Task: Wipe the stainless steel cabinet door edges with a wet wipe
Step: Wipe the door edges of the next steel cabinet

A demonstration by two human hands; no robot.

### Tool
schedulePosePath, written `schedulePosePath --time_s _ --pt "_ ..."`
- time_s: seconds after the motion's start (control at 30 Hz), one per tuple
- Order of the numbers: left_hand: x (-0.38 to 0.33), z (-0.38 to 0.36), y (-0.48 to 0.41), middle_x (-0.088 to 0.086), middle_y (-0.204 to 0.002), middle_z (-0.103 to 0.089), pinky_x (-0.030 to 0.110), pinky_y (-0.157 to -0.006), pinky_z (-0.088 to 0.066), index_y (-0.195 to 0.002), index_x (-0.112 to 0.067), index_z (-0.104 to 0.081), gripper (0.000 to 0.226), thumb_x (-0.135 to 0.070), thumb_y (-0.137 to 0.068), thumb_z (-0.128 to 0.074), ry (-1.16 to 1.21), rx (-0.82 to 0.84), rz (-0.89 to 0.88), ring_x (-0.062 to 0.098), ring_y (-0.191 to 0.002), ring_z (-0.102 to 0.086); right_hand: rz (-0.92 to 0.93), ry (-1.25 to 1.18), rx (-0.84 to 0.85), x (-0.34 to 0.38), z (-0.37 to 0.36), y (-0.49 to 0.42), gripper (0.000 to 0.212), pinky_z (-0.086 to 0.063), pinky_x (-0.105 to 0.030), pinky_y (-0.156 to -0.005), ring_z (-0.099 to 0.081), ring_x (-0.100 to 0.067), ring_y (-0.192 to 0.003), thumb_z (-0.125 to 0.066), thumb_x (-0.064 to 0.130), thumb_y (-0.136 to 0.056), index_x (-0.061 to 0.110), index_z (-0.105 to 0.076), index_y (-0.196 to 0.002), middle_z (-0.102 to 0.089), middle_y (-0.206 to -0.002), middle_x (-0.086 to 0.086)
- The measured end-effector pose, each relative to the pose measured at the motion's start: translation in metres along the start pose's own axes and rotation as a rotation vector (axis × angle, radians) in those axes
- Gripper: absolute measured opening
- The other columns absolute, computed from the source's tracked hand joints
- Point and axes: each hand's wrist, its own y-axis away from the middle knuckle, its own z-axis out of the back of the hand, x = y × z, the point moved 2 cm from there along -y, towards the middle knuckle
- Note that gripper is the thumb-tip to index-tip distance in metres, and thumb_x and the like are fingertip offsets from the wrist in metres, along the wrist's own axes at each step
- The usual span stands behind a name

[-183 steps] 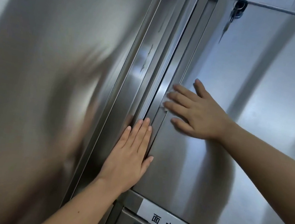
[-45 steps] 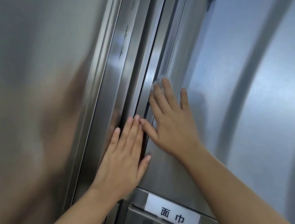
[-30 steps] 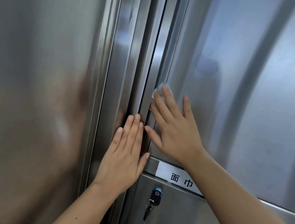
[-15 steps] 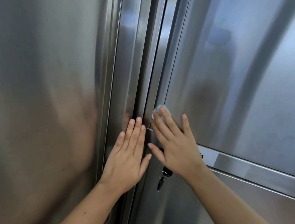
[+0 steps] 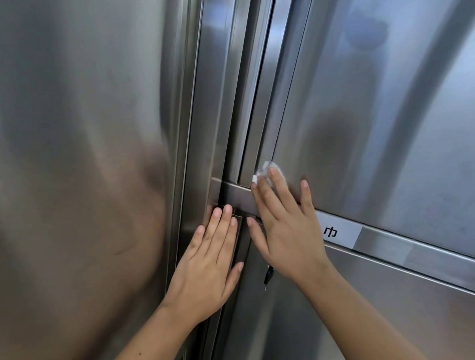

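A wet wipe (image 5: 267,169), bunched into a small white wad, sits at the lower-left corner of the upper door (image 5: 385,122). It is pressed there under the tips of the right hand (image 5: 286,232), whose fingers (image 5: 268,196) lie straight and spread rather than curled round it. The left hand (image 5: 208,268) rests flat on the frame (image 5: 205,117) just left of the seam, fingers straight and together, holding nothing. Below the corner runs a rail (image 5: 417,253) bearing a white label (image 5: 340,232). A key (image 5: 268,274) hangs on the lower door (image 5: 360,341), just beneath the right wrist.

The main hazard appears to be the hold — the wipe is only pinned, not pinched. A stroke over the step where door edge meets rail could roll it out from under the fingertips and drop it. Bare fingertips running along folded steel edges and the narrow seam risk a nick or a jam. A downward pass could knock the key, and a wet stroke along the rail might soak or lift the label. The bracing left palm is likely to leave fresh prints on the frame.
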Motion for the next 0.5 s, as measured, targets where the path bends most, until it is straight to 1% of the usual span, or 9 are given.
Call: schedulePosePath --time_s 0.07,0.13,0.17,0.2,0.27,0.33,0.4,0.5 --pt "0.000 0.001 0.001 0.019 -0.147 -0.028 0.038 -0.111 -0.013 -0.138 0.002 -0.031 0.060 -0.034 -0.090 -0.032 0.019 -0.007 0.004 0.025 -0.141 -0.014 -0.005 -0.050 -0.033 0.002 0.000 0.004 0.055 -0.030 -0.053 -0.104 -0.042 -0.025 -0.131 -0.029 0.036 -0.091 0.004 -0.054 -0.129 -0.054 -0.134 -0.008" --pt "0.000 0.002 0.002 0.019 -0.148 -0.026 0.040 -0.111 -0.015 -0.139 0.002 -0.030 0.060 -0.034 -0.090 -0.032 0.044 -0.011 0.014 0.023 -0.143 -0.007 -0.003 -0.088 -0.058 0.004 -0.001 0.011 0.054 -0.032 -0.053 -0.103 -0.044 -0.027 -0.129 -0.031 0.034 -0.091 0.003 -0.055 -0.127 -0.055 -0.132 -0.010" --pt "0.000 0.003 0.003 0.019 -0.148 -0.026 0.040 -0.111 -0.015 -0.139 0.002 -0.030 0.060 -0.034 -0.090 -0.032 0.050 -0.009 0.018 0.022 -0.143 -0.007 -0.002 -0.102 -0.070 0.004 -0.002 0.014 0.053 -0.033 -0.053 -0.102 -0.045 -0.028 -0.128 -0.032 0.033 -0.091 0.001 -0.056 -0.126 -0.055 -0.131 -0.011" --pt "0.000 0.003 0.005 0.019 -0.147 -0.026 0.041 -0.111 -0.015 -0.138 0.002 -0.031 0.060 -0.033 -0.090 -0.032 0.048 -0.003 0.019 0.023 -0.143 -0.011 -0.003 -0.110 -0.078 0.005 -0.003 0.017 0.053 -0.034 -0.054 -0.101 -0.046 -0.028 -0.127 -0.033 0.032 -0.090 0.000 -0.057 -0.124 -0.056 -0.130 -0.011" --pt "-0.001 0.003 0.007 0.020 -0.146 -0.029 0.042 -0.110 -0.014 -0.137 0.003 -0.034 0.060 -0.033 -0.090 -0.032 0.036 0.010 0.018 0.031 -0.137 -0.024 -0.009 -0.105 -0.078 0.006 -0.005 0.021 0.052 -0.035 -0.055 -0.100 -0.047 -0.029 -0.126 -0.034 0.033 -0.089 0.001 -0.058 -0.124 -0.056 -0.130 -0.012" --pt "-0.002 0.004 0.007 0.021 -0.146 -0.030 0.042 -0.110 -0.013 -0.137 0.004 -0.036 0.060 -0.033 -0.089 -0.032 0.033 0.023 0.023 0.035 -0.134 -0.028 -0.018 -0.093 -0.058 0.007 -0.007 0.023 0.052 -0.033 -0.057 -0.101 -0.044 -0.028 -0.129 -0.035 0.034 -0.089 0.006 -0.056 -0.127 -0.052 -0.135 -0.013" --pt "-0.003 0.003 0.007 0.021 -0.146 -0.030 0.042 -0.110 -0.012 -0.137 0.004 -0.036 0.061 -0.033 -0.089 -0.033 0.036 0.030 0.032 0.035 -0.135 -0.027 -0.033 -0.085 -0.025 0.008 -0.009 0.024 0.052 -0.029 -0.058 -0.102 -0.039 -0.028 -0.132 -0.034 0.035 -0.090 0.010 -0.053 -0.131 -0.043 -0.142 -0.013" --pt "-0.003 0.003 0.007 0.022 -0.146 -0.030 0.040 -0.110 -0.010 -0.137 0.005 -0.035 0.061 -0.033 -0.089 -0.033 0.052 0.024 0.038 0.036 -0.134 -0.026 -0.075 -0.106 0.005 0.010 -0.011 0.024 0.053 -0.024 -0.057 -0.105 -0.032 -0.026 -0.136 -0.032 0.037 -0.091 0.012 -0.048 -0.135 -0.034 -0.148 -0.012"
